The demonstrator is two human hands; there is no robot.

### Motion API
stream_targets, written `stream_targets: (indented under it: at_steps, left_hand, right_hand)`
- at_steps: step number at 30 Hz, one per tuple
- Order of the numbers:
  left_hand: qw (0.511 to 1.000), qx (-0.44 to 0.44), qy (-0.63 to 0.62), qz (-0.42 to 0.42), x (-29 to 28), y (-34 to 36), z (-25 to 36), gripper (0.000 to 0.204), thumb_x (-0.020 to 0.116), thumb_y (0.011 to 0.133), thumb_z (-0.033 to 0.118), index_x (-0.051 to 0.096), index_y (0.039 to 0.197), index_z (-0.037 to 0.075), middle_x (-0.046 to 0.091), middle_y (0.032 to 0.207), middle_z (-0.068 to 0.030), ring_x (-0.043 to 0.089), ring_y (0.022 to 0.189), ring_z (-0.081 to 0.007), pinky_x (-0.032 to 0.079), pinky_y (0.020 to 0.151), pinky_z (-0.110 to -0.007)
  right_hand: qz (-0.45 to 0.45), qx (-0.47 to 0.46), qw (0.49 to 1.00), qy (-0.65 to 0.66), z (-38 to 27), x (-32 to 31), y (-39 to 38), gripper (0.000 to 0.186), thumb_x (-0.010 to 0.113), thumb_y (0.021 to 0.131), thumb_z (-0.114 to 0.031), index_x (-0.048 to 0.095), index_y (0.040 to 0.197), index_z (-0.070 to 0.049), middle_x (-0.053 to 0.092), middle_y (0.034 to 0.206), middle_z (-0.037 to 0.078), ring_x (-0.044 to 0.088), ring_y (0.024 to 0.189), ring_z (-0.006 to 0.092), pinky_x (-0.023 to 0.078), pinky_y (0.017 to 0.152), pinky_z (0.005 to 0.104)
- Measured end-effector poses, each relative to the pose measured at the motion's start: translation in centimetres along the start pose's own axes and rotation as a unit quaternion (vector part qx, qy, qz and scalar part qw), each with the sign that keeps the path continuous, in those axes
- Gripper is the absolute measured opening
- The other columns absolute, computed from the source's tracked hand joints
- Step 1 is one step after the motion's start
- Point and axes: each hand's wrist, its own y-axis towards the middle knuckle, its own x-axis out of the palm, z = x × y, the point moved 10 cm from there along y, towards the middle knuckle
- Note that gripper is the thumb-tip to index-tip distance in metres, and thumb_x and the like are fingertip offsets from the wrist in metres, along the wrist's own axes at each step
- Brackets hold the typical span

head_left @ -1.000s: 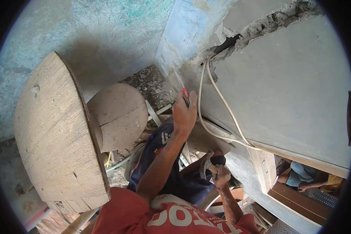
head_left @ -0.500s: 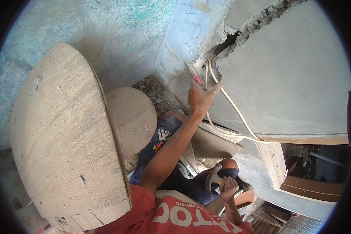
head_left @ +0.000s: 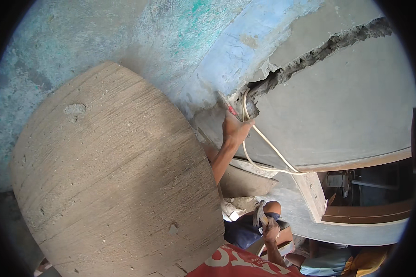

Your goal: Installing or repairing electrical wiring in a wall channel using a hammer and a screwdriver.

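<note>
My left hand is closed around a chisel with a red section. Its flat metal end points up and left at the broken wall corner, beside a jagged hole. Two cream cables come out of the hole and run past my fingers, then curve down to the right. My right hand grips a claw hammer low beside my bent knee, well apart from the chisel. The large slab hides most of my left forearm.
A large rough grey-brown slab fills the left foreground. A ragged groove crosses the grey wall from the hole. Broken board lies below the cables. A brown-framed opening is at right. Clothing shows at lower right.
The view has shifted, so the slab covers more of my left arm and legs, and the wall hole sits lower. Both hands keep their hold on the chisel and hammer.
</note>
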Motion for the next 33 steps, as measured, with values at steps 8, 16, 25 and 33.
stream_targets:
  at_steps: [8, 16, 25, 33]
  left_hand:
    - [0.993, -0.075, 0.087, 0.03, -1.3, -0.4, 2.5, 0.05, 0.07, 0.063, 0.015, 0.047, 0.101, -0.008, 0.059, 0.094, -0.0212, 0.059, 0.087, -0.0299, 0.045, 0.079, -0.033]
    - [0.979, 0.008, 0.204, 0.022, -3.4, -0.5, 2.6, 0.037, 0.057, 0.079, 0.028, 0.05, 0.096, -0.004, 0.059, 0.074, -0.0193, 0.061, 0.072, -0.0294, 0.046, 0.066, -0.036]
    - [0.933, -0.125, -0.19, -0.28, 1.7, -7.2, 7.4, 0.032, 0.036, 0.09, 0.029, 0.05, 0.099, 0.002, 0.044, 0.048, -0.0054, 0.042, 0.037, -0.013, 0.033, 0.037, -0.025]
    - [0.896, -0.213, -0.24, -0.307, 3.0, -6.3, 3.8, 0.034, 0.036, 0.088, 0.037, 0.052, 0.091, 0.007, 0.041, 0.047, -0.0004, 0.036, 0.035, -0.0092, 0.031, 0.035, -0.023]
  right_hand:
    - [-0.014, 0.066, 0.998, -0.013, 0.8, 0.4, 0.1, 0.023, 0.064, 0.073, -0.017, 0.053, 0.09, -0.006, 0.056, 0.076, 0.013, 0.056, 0.069, 0.0331, 0.044, 0.058, 0.0405]
    - [-0.011, 0.04, 0.999, -0.018, 0.2, 1.5, 0.6, 0.023, 0.063, 0.074, -0.017, 0.054, 0.091, -0.006, 0.056, 0.076, 0.014, 0.056, 0.067, 0.0345, 0.045, 0.056, 0.0402]
    - [0.049, 0.063, 0.97, 0.231, -7.6, -2.9, 5.9, 0.018, 0.061, 0.072, -0.011, 0.055, 0.088, -0.004, 0.058, 0.071, 0.013, 0.058, 0.062, 0.0277, 0.045, 0.056, 0.0337]
    - [0.131, -0.112, 0.938, 0.301, -15.3, -8.8, 9.9, 0.025, 0.071, 0.067, -0.011, 0.054, 0.083, -0.001, 0.057, 0.067, 0.008, 0.056, 0.056, 0.0193, 0.044, 0.053, 0.0279]
